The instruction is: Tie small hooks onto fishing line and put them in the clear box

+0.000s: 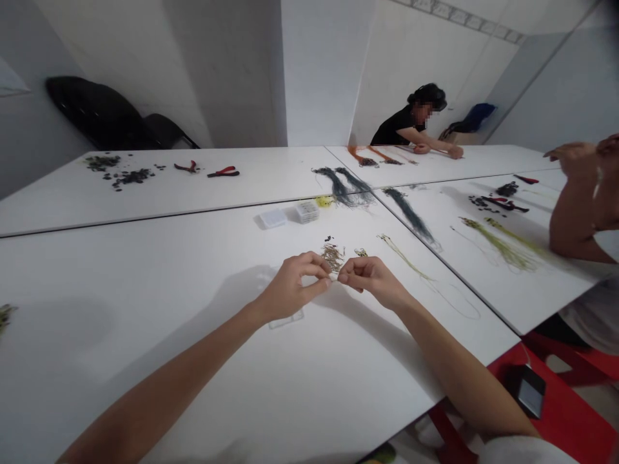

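Over the white table (pixel 203 270) my left hand (pixel 294 283) and my right hand (pixel 372 278) meet almost fingertip to fingertip. Each one is closed in a pinch of thumb and forefinger. Whatever lies between the fingertips is too small to make out. Just beyond them is a pile of small brownish metal pieces (pixel 333 255), with a smaller cluster of dark pieces (pixel 360 252) to its right. A clear plastic frame or lid (pixel 286 320) lies partly under my left hand. Yellow-green cords (pixel 403 258) lie to the right of my right hand.
Clear plastic boxes (pixel 307 211) stand behind the pile. Dark green strand bundles (pixel 338 183), red-handled pliers (pixel 224 172) and dark scattered pieces (pixel 128 177) lie further back. One person (pixel 411 122) leans on the far table; another person's arm (pixel 578 200) is raised at right.
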Demonstrator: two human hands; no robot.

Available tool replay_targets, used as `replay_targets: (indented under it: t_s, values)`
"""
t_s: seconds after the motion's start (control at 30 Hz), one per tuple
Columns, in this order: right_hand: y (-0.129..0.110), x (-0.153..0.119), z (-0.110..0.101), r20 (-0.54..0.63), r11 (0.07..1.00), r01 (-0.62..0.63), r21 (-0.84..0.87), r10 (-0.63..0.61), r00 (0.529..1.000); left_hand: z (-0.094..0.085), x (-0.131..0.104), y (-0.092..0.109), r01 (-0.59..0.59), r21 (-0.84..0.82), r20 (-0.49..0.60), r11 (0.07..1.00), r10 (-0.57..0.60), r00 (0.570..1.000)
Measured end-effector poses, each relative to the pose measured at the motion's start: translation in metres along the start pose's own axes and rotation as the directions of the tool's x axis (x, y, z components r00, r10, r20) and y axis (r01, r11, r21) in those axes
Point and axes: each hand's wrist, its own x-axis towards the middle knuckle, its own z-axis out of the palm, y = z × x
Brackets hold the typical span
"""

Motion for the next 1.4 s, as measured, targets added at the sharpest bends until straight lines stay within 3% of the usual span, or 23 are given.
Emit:
replay_targets:
  t_s: [0.17,0.4,0.6,0.8,1.1,1.4]
  values:
    - [0.0,-0.002,0.002,-0.022,0.998,0.015,0.062,-0.014,1.0,0.001,0.001,-0.002,0.029,-0.007,-0.129,1.0,-0.029,0.991]
    - [0.001,-0.003,0.007,-0.196,0.998,0.056,0.009,-0.053,0.979,0.006,0.0,-0.004,0.037,0.021,-0.123,0.999,-0.035,0.992]
    - [-0.002,-0.004,0.007,-0.151,0.995,0.074,-0.071,-0.084,0.985,0.008,0.001,-0.006,0.016,0.112,-0.178,0.994,0.004,0.984]
    - [0.003,-0.002,0.008,-0.132,0.99,0.03,-0.138,-0.048,0.99,0.008,0.001,-0.006,0.014,0.201,-0.106,0.979,0.008,0.994]
    - [0.008,-0.001,0.007,-0.11,0.995,0.018,-0.096,-0.029,0.994,0.012,0.003,-0.01,-0.002,0.087,-0.061,0.996,0.007,0.998]
    - [0.003,-0.002,0.01,-0.084,0.978,0.092,-0.189,-0.11,0.99,0.013,0.003,-0.01,0.084,0.088,-0.133,0.993,-0.072,0.988]
